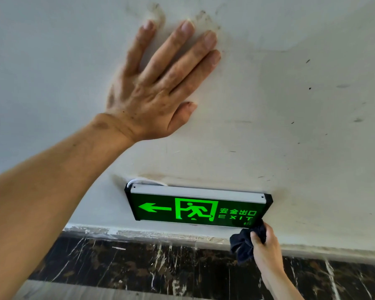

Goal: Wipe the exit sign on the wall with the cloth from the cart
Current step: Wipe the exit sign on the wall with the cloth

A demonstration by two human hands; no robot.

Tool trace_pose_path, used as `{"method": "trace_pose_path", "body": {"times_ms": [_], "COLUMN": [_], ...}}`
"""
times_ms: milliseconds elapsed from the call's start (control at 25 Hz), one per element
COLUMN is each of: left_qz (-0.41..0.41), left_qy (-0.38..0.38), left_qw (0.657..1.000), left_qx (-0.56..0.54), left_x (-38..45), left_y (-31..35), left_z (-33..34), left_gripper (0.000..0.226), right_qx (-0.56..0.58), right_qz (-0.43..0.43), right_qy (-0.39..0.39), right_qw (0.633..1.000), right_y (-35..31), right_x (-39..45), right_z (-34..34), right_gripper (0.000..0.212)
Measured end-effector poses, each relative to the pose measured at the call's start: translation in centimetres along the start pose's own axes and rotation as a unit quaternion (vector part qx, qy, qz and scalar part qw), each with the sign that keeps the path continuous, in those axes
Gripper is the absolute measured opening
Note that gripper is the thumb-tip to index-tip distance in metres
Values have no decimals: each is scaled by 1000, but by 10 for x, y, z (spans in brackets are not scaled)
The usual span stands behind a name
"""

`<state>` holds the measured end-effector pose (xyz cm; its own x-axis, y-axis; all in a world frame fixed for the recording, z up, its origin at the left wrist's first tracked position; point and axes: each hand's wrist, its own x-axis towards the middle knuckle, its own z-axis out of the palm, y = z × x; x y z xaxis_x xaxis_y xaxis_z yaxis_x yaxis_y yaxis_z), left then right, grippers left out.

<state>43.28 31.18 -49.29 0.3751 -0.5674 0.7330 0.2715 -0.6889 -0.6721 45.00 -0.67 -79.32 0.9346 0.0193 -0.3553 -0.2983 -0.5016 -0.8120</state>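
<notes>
While the left hand lies flat on the wall, the right hand grips a dark cloth covering the exit sign corner.

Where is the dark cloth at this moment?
In the head view, the dark crumpled cloth is at the lower right, gripped in the right hand and touching the bottom right corner of the green lit exit sign.

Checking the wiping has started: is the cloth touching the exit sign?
Touching. The head view shows the dark cloth, held in the right hand, pressed over the exit sign's lower right corner.
</notes>
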Motion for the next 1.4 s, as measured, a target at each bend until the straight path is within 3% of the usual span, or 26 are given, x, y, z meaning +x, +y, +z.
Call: {"method": "trace_pose_path", "body": {"times_ms": [80,160,280,480,640,800,1080,1400], "left_qz": [-4,-8,-1,-4,-8,-6,-14,-19], "left_qy": [-6,-10,-12,-8,-9,-8,-2,-3], "left_qw": [1000,1000,1000,1000,1000,1000,999,998], "left_qx": [-9,-7,-12,-16,-24,-29,-46,-63], "left_x": [0,-1,0,1,0,0,1,2], "left_y": [-2,-2,-1,-2,-1,-1,-1,0], "left_z": [-1,-3,-4,-2,-1,1,1,0], "left_gripper": [68,67,66,67,68,69,68,74], "right_qx": [16,154,373,536,591,603,584,562], "right_qz": [82,169,261,228,196,206,223,251], "right_qy": [-55,-51,-34,-35,-72,-68,-156,-183], "right_qw": [995,972,889,812,780,768,765,767], "right_y": [8,18,20,-3,-21,-29,-42,-64], "right_x": [-3,-11,-22,-24,-24,-27,-52,-74], "right_z": [1,6,13,11,15,31,81,128], "right_gripper": [27,22,32,40,47,48,29,38]}}
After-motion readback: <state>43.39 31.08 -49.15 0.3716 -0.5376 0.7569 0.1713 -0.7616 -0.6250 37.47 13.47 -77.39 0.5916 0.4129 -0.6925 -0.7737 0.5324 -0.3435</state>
